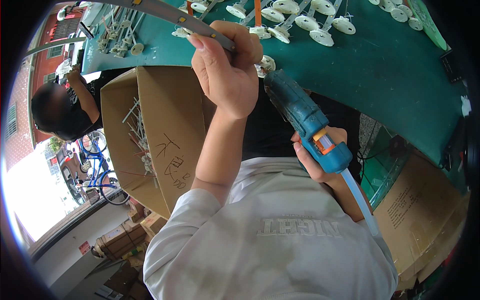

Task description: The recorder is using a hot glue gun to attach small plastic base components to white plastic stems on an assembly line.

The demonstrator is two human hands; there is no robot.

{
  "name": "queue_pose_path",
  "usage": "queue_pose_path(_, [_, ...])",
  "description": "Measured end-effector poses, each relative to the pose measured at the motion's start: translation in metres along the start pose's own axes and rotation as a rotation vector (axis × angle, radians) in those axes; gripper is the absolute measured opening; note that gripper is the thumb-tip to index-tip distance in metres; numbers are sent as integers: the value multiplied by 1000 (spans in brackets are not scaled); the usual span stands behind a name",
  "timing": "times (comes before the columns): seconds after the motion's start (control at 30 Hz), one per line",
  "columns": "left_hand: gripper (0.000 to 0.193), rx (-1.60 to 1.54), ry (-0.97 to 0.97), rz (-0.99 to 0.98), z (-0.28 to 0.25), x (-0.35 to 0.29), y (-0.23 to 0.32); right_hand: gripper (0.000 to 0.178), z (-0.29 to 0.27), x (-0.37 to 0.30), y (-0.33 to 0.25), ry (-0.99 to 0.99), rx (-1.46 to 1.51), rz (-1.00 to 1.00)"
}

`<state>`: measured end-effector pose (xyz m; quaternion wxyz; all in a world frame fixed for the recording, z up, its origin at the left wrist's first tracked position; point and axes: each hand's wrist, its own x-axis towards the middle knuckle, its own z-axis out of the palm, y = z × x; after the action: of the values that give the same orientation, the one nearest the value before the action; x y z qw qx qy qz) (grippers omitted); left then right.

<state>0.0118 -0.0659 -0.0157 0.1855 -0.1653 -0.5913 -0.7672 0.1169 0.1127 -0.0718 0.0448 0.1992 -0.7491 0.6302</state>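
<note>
Here, left hand holds one strip, right hand one glue gun.

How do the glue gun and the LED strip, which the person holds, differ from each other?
The glue gun is bulky and blue-teal with orange parts; the LED strip is slim and pale, with small yellow LEDs. The glue gun is in the right hand, the LED strip in the left hand. The LED strip runs out of the picture at the top, while the glue gun does not. Both are held in bare hands.
</note>
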Motion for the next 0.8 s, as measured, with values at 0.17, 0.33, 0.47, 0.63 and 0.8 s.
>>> queue_pose_path(0.17, [60,6,-12,-1,1,1,-2,14,-4,0,-1,15,2,-12])
queue_pose_path(0.33, [60,13,-5,-1,2,0,-1,13,-3,-1,0,22,17,-2])
queue_pose_path(0.47, [59,9,-8,-7,0,-1,0,13,-2,-2,1,38,52,14])
queue_pose_path(0.63, [59,-6,-24,3,-1,0,-1,13,-5,-4,-1,-4,96,100])
queue_pose_path(0.8, [58,27,-26,13,-3,-1,-1,18,-10,-3,0,-23,-28,55])
